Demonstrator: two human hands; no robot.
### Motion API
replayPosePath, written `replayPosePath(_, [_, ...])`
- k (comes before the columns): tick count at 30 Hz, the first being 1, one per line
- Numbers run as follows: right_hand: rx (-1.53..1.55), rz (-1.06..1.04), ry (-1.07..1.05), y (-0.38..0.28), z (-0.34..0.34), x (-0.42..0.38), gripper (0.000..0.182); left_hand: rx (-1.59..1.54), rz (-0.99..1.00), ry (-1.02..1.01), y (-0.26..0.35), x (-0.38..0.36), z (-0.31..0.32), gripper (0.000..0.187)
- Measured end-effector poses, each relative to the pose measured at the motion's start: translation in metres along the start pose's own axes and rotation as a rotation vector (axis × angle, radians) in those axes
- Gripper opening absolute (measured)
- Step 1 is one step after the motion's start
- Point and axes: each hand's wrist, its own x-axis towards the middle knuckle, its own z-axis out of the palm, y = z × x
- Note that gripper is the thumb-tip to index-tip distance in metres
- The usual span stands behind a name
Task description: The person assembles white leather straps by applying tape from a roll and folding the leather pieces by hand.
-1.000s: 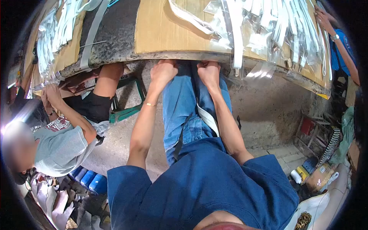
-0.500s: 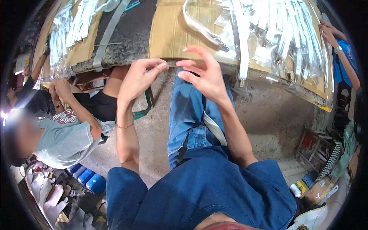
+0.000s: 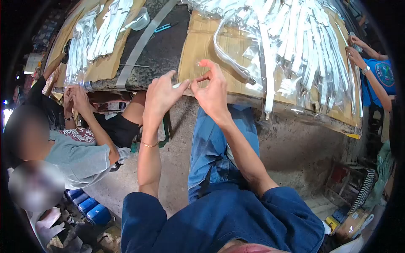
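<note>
My left hand (image 3: 162, 96) is raised at the near edge of the table, thumb and forefinger drawn together. A tiny pale bit shows at its fingertips, too small to name. Close beside it, my right hand (image 3: 212, 93) has thumb and finger pinched, its forefinger pointing up; whatever it may hold is hidden. Both hands are in front of a cardboard sheet (image 3: 198, 52). Beyond my right hand lies a curved white strap (image 3: 223, 54) with a metal end. A straight white strap (image 3: 267, 63) hangs over the table edge, its metal tip downward.
Many white straps in clear plastic sleeves (image 3: 310, 55) cover the right side, with more straps (image 3: 107, 33) at the left. Blue snips (image 3: 162, 28) and a clear cup (image 3: 141, 19) lie farther back. One person in grey (image 3: 86, 158) sits left; another's hands (image 3: 356, 55) work at right.
My right hand's fingers have gone from spread to pinched, and it has come nearer my left hand. The view has shifted, showing more of the tabletop.
</note>
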Motion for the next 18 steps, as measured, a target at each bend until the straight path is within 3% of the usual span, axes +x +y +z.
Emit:
replayPosePath(1, [-0.033, -0.023, 0.035, 0.000, 0.005, 0.005, 0.049, 0.173, -0.053, 0.071, 0.001, 0.007, -0.004, 0.059])
replayPosePath(3, [-0.044, 0.026, 0.062, 0.005, 0.018, 0.017, 0.049, 0.211, -0.102, 0.064, 0.003, 0.023, -0.009, 0.068])
replayPosePath(5, [-0.051, 0.070, 0.083, 0.014, 0.027, 0.027, 0.050, 0.429, -0.131, 0.034, 0.001, 0.043, -0.011, 0.064])
replayPosePath(8, [-0.163, 0.078, 0.133, 0.036, 0.046, 0.033, 0.051, 0.522, -0.068, 0.060, -0.002, 0.066, 0.000, 0.058])
replayPosePath(10, [-0.366, -0.094, 0.193, 0.042, 0.050, 0.035, 0.051, 0.600, 0.011, 0.008, 0.003, 0.078, 0.003, 0.046])
replayPosePath(14, [-0.356, 0.042, 0.070, 0.027, 0.040, 0.034, 0.055, 0.640, 0.168, 0.012, 0.005, 0.088, 0.013, 0.035])
replayPosePath(17, [-0.377, -0.131, 0.168, 0.019, 0.021, 0.024, 0.057, 0.761, 0.199, -0.059, 0.006, 0.091, 0.020, 0.033])
replayPosePath(18, [-0.335, -0.089, 0.133, 0.015, 0.009, 0.022, 0.055, 0.795, 0.176, -0.090, 0.014, 0.087, 0.015, 0.031])
